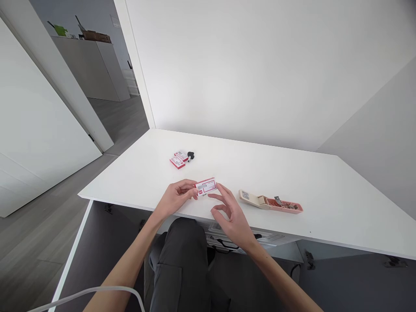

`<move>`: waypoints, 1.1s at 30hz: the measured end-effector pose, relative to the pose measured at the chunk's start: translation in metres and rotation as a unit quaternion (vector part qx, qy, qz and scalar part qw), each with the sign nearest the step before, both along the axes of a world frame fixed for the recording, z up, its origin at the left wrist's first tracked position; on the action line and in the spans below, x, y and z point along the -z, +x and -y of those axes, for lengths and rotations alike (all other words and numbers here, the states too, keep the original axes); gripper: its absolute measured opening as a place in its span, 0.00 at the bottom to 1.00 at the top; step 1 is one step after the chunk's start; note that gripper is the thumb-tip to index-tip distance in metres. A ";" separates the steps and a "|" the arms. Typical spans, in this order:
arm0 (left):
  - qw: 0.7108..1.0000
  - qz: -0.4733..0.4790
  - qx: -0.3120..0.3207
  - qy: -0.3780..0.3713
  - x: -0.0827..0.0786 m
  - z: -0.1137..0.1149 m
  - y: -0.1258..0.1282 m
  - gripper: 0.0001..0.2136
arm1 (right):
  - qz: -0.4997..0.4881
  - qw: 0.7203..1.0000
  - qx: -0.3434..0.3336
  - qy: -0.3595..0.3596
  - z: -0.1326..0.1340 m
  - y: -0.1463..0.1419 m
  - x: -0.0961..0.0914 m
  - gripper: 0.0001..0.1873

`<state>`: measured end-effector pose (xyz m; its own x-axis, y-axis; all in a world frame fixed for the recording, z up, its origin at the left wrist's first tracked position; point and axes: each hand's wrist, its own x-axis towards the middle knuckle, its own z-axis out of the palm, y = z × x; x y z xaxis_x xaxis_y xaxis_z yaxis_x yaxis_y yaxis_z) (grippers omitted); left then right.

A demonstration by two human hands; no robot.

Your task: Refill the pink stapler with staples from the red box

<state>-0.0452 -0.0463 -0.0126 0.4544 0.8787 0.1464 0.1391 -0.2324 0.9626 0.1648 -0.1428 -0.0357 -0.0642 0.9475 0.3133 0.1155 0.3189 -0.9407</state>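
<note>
- Nearest the camera, arching across the lower left: a white cable.
- In the left hand: a small red-and-white box, gripped by one end between thumb and fingers, near the front edge of the white tabletop.
- At the right hand: nothing visibly held, fingers apart and loosely curled, index fingertip right at the box's other end (touching or just short of it, impossible to tell).
- Just right of that hand: a hinged cream-and-pink device, laid open lengthwise, with metal parts showing in the pink half.
- Farther back, to the left: two more red-and-white boxes, lying close against each other, with a small black-and-silver object just beside.
- Beyond the doorway, well apart: a grey cabinet.
- Judging by the layout, already done: device opened, one box picked up.
- Not yet done: device closed, held box set down (contents hidden, so impossible to call full or emptied).
</note>
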 end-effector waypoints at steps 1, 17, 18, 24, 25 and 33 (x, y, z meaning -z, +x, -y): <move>1.000 -0.009 0.000 0.000 -0.002 0.001 0.001 0.18 | 0.001 1.000 -0.001 -0.008 0.001 0.001 0.001 0.35; 0.882 -0.272 -0.362 0.132 0.023 -0.037 -0.011 0.16 | 0.151 0.959 0.235 0.058 0.073 0.151 -0.012 0.13; 0.874 -0.281 -0.372 0.136 0.022 -0.040 -0.015 0.17 | 0.121 0.949 0.288 0.032 0.074 0.166 -0.011 0.13; 0.847 -0.280 -0.292 0.346 0.009 -0.023 -0.012 0.13 | -0.018 0.884 0.452 -0.118 0.071 0.227 0.010 0.18; 0.851 -0.285 -0.232 0.376 0.007 -0.018 -0.008 0.11 | -0.033 0.880 0.457 -0.124 0.072 0.231 0.014 0.18; 0.845 -0.362 0.004 0.393 0.000 -0.016 0.014 0.08 | -0.020 0.890 0.441 -0.110 0.073 0.224 0.019 0.19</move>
